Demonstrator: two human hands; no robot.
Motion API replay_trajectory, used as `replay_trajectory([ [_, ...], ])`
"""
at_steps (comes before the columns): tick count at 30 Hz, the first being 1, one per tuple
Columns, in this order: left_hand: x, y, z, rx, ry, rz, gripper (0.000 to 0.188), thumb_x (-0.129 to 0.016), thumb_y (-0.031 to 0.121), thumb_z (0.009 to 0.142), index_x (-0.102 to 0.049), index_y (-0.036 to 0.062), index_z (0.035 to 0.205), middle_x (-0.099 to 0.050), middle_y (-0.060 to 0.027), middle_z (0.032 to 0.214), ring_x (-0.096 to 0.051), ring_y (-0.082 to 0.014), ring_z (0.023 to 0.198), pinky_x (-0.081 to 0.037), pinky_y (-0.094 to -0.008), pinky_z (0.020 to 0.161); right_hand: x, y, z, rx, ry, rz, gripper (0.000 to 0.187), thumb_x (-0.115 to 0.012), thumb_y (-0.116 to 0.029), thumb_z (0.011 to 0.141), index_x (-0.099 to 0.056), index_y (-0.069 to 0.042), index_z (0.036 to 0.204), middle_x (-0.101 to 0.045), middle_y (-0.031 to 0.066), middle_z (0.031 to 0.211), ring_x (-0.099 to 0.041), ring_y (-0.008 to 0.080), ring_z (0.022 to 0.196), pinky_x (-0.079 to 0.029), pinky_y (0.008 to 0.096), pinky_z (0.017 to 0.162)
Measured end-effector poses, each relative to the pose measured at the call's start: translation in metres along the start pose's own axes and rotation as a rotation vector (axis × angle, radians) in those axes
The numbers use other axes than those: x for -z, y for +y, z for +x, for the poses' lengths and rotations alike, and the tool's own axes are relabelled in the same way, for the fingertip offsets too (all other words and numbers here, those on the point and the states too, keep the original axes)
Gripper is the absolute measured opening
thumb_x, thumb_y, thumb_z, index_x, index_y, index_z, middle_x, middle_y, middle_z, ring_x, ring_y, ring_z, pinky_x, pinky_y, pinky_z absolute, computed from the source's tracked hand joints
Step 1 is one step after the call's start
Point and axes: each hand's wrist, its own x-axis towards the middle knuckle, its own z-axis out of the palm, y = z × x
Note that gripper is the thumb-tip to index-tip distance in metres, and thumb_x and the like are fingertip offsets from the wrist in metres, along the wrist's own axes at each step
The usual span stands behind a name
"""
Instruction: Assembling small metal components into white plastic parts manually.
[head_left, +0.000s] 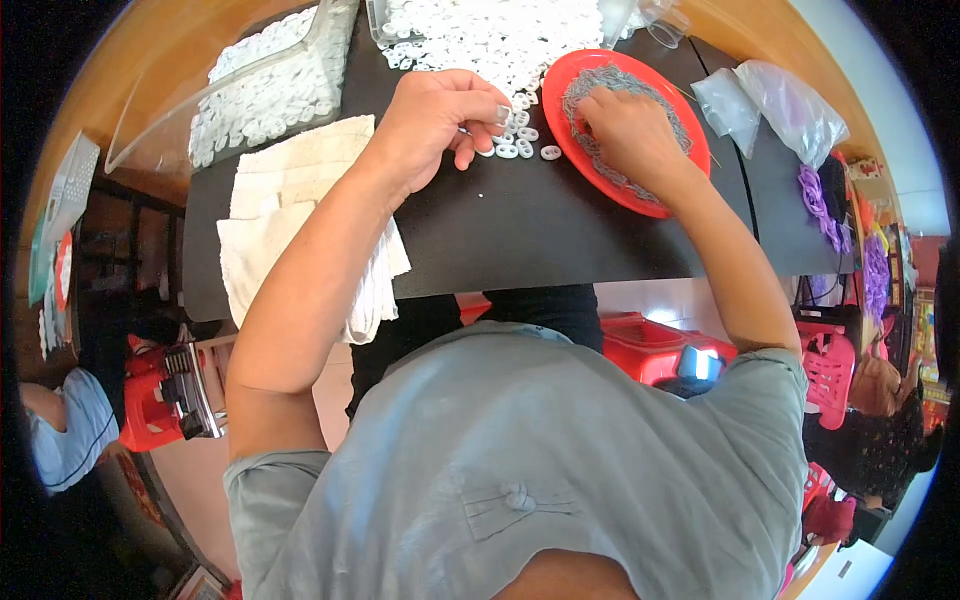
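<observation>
My left hand (440, 118) is raised over the dark table, thumb and forefinger pinched on a small white plastic piece that shows only in part. Just beyond it, loose white oval pieces with two holes (526, 133) lie on the tabletop, at the near end of a large white heap (490, 35). Over on the right, my right hand (632, 135) reaches into a round red plate (700, 150). Its fingers are curled down into a mass of thin grey metal-looking bits (640, 83). The fingertips are hidden, so what they hold cannot be made out.
A clear bin of white pieces (265, 100) stands at the far left, with a folded cream cloth (290, 170) before it. Clear plastic bags (790, 110) and purple cord (822, 205) lie at the right. Red stools (640, 345) are below the table edge; another person's sleeve (75, 430) shows far left.
</observation>
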Motion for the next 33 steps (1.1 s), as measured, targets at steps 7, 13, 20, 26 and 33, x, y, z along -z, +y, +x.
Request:
replay_trajectory([
  [7,0.001,0.002,0.001,0.005,0.029,-0.026,0.012,-0.061,0.003,0.08,-0.065,-0.004,0.089,-0.062,-0.0083,0.069,-0.057,-0.0108,0.052,-0.04,-0.0225,0.04,-0.004,0.004,-0.007,-0.134,-0.011,0.03,0.011,-0.06,-0.005,0.078,-0.055,-0.008,0.087,-0.06,0.0096,0.089,-0.062,0.0304,0.082,-0.049,0.0423,0.068],
  [13,0.001,0.003,0.0,-0.001,0.024,0.002,0.012,-0.06,0.004,0.08,-0.064,-0.0036,0.089,-0.063,-0.0079,0.07,-0.057,-0.0104,0.053,-0.039,-0.0223,0.041,-0.005,0.019,-0.026,-0.156,0.153,-0.017,0.013,-0.063,-0.007,0.078,-0.058,-0.008,0.09,-0.059,0.0095,0.086,-0.062,0.0296,0.083,-0.049,0.0417,0.069],
  [20,-0.001,0.004,0.0,-0.013,0.065,-0.013,0.012,-0.063,0.004,0.076,-0.065,-0.0054,0.083,-0.062,-0.0087,0.069,-0.055,-0.0106,0.052,-0.039,-0.0223,0.04,-0.006,0.016,-0.04,-0.264,0.126,0.12,0.013,-0.062,-0.004,0.079,-0.061,-0.008,0.091,-0.061,0.0086,0.085,-0.062,0.0299,0.081,-0.049,0.0387,0.069],
  [26,-0.003,0.005,-0.002,-0.008,0.068,-0.028,0.012,-0.063,0.003,0.077,-0.064,-0.006,0.085,-0.062,-0.0089,0.068,-0.056,-0.0107,0.052,-0.04,-0.0222,0.041,0.0,0.015,-0.043,-0.502,0.266,0.665,0.006,-0.065,-0.007,0.084,-0.062,-0.005,0.088,-0.066,0.005,0.08,-0.064,0.0184,0.072,-0.047,0.0298,0.062],
  [33,0.0,0.004,-0.001,0.009,0.042,-0.002,0.014,-0.06,0.005,0.082,-0.063,-0.0042,0.093,-0.062,-0.0081,0.071,-0.057,-0.0108,0.054,-0.04,-0.0219,0.042,0.017,0.016,-0.042,-0.798,0.268,1.693,0.004,-0.061,-0.002,0.087,-0.062,0.001,0.089,-0.067,0.0102,0.084,-0.063,0.0144,0.069,-0.043,0.0213,0.056],
])
